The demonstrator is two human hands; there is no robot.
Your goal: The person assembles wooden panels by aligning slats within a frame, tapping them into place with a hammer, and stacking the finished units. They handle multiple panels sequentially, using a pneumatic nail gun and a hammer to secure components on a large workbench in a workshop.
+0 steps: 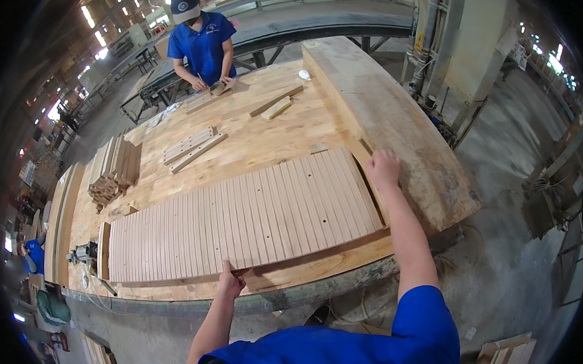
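Note:
A long, pale slatted wooden panel (251, 213) with narrow grooves and several small dark holes lies along the near side of the worktable. My left hand (232, 282) is at its front edge, thumb up against the slats and the other fingers curled below. Beyond the panel's right end, my right hand (384, 168) is closed over a wooden strip (363, 152) that runs alongside that end; its fingertips are mostly hidden. A dark gap shows between strip and panel. At the left end stands a short wooden board (104, 248), beside a metal clamp-like device (83, 253).
A raised wooden ledge (398, 115) borders the worktable (261, 141) on the right. Stacked wood strips (113, 168), drilled bars (192, 148) and loose sticks (277, 103) lie beyond the panel. Across the table, a person in blue (203, 48) handles small wooden pieces.

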